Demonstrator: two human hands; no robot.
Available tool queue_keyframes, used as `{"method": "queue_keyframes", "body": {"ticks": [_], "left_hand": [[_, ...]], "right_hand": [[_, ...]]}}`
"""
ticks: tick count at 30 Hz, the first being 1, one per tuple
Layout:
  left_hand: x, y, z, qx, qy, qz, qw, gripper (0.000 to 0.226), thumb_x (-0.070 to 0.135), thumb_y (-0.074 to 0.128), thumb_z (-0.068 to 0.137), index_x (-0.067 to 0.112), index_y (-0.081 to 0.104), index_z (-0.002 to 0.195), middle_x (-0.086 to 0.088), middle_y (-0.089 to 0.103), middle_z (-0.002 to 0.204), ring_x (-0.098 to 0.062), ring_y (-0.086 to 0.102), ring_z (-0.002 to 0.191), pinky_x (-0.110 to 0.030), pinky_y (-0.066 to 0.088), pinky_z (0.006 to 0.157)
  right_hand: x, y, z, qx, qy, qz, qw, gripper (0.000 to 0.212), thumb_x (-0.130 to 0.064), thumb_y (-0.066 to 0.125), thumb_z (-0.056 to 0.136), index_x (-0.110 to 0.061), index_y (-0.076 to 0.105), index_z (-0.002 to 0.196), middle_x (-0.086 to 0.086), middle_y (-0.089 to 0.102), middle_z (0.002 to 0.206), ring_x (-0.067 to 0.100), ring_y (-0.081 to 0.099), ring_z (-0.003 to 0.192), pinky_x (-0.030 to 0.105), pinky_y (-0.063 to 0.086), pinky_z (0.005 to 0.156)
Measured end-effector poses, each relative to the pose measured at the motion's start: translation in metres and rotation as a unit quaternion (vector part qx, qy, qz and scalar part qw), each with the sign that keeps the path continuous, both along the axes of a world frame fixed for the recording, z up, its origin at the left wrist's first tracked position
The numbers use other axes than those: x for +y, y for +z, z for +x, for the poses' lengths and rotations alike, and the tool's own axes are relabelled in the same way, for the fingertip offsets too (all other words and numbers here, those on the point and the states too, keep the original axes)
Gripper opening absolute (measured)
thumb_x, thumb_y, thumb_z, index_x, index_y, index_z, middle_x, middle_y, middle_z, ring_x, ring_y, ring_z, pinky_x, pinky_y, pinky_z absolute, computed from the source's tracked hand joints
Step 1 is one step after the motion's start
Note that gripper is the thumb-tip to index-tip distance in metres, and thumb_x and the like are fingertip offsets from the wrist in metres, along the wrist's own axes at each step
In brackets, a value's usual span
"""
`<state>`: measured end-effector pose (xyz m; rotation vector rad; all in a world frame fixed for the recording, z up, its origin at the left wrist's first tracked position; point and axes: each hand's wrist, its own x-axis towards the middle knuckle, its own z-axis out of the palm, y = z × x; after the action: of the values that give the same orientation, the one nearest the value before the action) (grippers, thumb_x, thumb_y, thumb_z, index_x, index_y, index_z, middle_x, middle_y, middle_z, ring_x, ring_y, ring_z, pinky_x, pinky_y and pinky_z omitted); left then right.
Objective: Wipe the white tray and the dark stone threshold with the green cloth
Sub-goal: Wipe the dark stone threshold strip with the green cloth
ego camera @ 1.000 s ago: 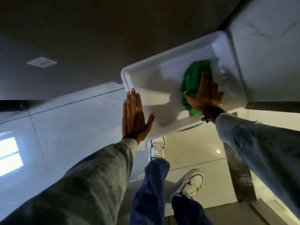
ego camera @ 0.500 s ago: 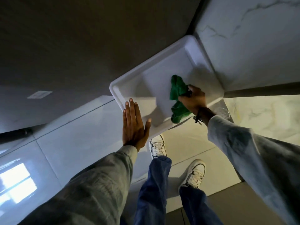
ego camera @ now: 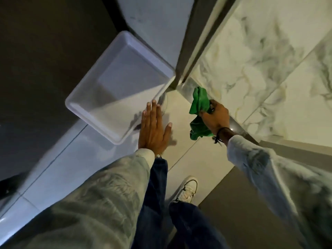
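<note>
The white tray lies on the floor, its far corner against a dark door frame. My left hand lies flat with fingers together, by the tray's near right edge, fingertips close to the rim. My right hand grips the bunched green cloth to the right of the tray, outside it. The cloth hangs over the dark stone threshold, a strip running diagonally along the foot of the marble wall, largely hidden by my hand and forearm.
A marble-patterned wall fills the right side. A dark vertical door frame stands behind the tray. Glossy pale floor tiles spread left; my legs and a white shoe are below.
My right hand has lifted the green cloth out of the tray and carried it right to the threshold. My left hand now sits at the tray's right side as the view swung right.
</note>
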<state>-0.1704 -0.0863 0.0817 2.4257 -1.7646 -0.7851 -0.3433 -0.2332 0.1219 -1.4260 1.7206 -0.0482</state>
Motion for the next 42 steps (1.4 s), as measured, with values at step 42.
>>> {"method": "queue_keyframes", "body": {"ticks": [42], "left_hand": [[-0.111,-0.456,-0.068,-0.151,0.005,-0.126,0.980,0.071,0.037,0.028,0.108,-0.001,0.012,0.166,-0.021,0.008,0.177,-0.036,0.007,0.164,-0.049,0.010,0.134]], "right_hand": [[-0.145,-0.474,-0.001,0.124,0.220,-0.278,0.927,0.066,-0.043,0.030,0.102,-0.010,0.016,0.158,0.010,0.017,0.167,0.027,0.015,0.155,0.048,0.014,0.126]]}}
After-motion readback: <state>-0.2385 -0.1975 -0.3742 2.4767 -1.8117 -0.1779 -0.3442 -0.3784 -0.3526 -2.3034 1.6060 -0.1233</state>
